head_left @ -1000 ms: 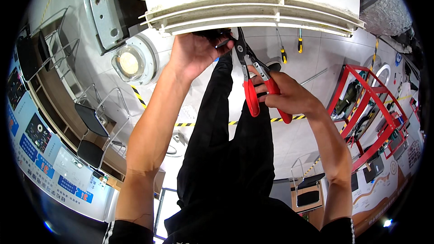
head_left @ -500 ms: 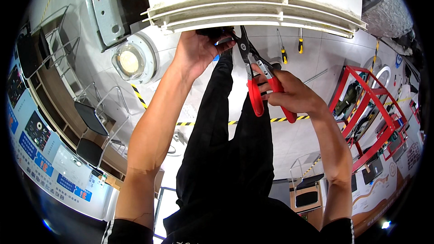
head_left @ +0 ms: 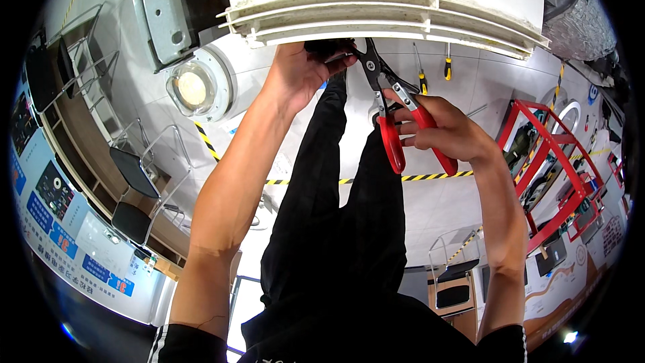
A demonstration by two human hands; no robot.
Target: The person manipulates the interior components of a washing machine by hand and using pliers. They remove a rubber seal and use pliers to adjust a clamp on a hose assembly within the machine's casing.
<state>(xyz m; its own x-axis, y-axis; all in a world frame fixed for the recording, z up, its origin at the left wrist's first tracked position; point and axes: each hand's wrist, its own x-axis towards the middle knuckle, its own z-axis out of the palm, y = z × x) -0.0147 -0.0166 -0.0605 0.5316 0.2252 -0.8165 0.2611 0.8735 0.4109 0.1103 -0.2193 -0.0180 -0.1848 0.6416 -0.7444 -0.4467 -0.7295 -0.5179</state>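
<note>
My right hand (head_left: 447,128) is closed around the red handles of a pair of long-nosed pliers (head_left: 391,138). Its handles stand apart, and its dark metal head points up toward the underside of a white slatted panel (head_left: 396,20). At the tip of the pliers, my left hand (head_left: 299,81) is raised just below the panel's lower edge, fingers curled around a black part (head_left: 329,47). Most of that part is hidden by the panel and my fingers, so its kind does not show. Where the jaws meet it cannot be made out.
Two yellow-and-black screwdrivers (head_left: 422,83) (head_left: 448,68) lie on the tiled floor. A round glass door (head_left: 195,87) rests at left, beside a grey metal panel (head_left: 163,13). At right stands a red metal frame (head_left: 547,134). A foil-wrapped duct (head_left: 579,27) hangs at upper right. Chairs (head_left: 138,171) line the left.
Both hands, the pliers and the white panel sit slightly farther right in view. The pliers' handles have swung a little to the right. Both hands keep their hold.
</note>
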